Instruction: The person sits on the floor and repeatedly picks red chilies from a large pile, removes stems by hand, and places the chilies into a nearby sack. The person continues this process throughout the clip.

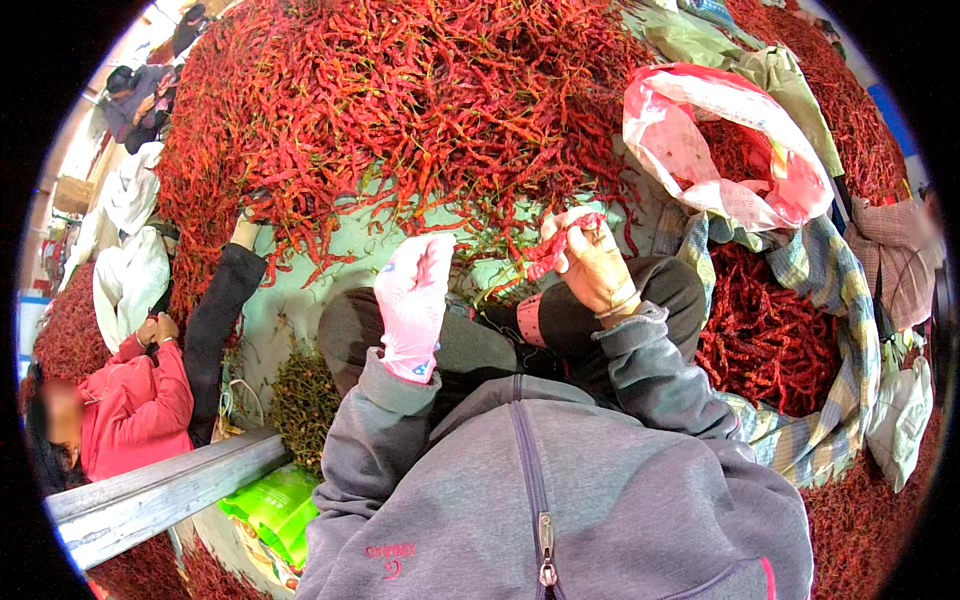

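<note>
My left hand [415,304], in a pink-white glove, is raised above my left leg with its fingers curled together; whether anything is between them cannot be told. To its right, my right hand [596,262] looks bare, with a band at the wrist, and grips several red chili peppers [551,251]. Their green stems point down and left. A large heap of red chili peppers [405,97] spreads over a pale sheet [296,300] in front of my crossed legs. A few loose chilies lie at the heap's near edge, just beyond my hands.
At right stand a red and white plastic bag [660,142] and a checked cloth sack [859,360], both holding chilies. A pile of stems [304,397], a metal beam [172,480] and a green bag [277,502] lie left. Co-workers sit at both sides, one in a red jacket [139,405].
</note>
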{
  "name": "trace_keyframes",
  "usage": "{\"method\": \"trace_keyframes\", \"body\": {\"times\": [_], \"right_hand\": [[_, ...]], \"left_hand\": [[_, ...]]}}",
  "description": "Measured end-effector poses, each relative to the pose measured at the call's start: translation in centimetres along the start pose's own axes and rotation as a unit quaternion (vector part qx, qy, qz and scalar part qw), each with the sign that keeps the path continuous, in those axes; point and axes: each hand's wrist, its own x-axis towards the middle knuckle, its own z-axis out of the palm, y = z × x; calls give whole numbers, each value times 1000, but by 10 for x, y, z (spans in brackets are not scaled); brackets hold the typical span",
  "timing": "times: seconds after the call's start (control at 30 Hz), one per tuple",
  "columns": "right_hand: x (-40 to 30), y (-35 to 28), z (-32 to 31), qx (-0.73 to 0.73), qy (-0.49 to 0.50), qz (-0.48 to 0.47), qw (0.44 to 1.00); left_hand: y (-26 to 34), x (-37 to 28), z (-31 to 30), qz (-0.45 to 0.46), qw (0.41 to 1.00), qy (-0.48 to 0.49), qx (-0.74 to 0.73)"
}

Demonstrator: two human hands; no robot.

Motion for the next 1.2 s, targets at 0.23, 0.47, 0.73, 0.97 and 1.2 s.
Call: {"method": "trace_keyframes", "body": {"times": [0.23, 0.47, 0.73, 0.97, 1.2], "right_hand": [[-4, -4, 11, -87, -30, -25, 995], [-8, -3, 15, -81, -66, -3, 995], [-10, -6, 18, -114, -53, 25, 992], [-20, 10, 34, -278, 12, -67, 958], [-25, 14, 31, -48, 117, -42, 991]], "left_hand": [[10, -12, 10, -43, 991, -123, 30], [3, -3, 17, -164, 926, -328, -82], [-7, -20, 26, -207, 911, -282, -217], [-12, -13, 30, 88, 933, -199, 288], [11, -15, 24, -104, 934, -303, -157]]}}
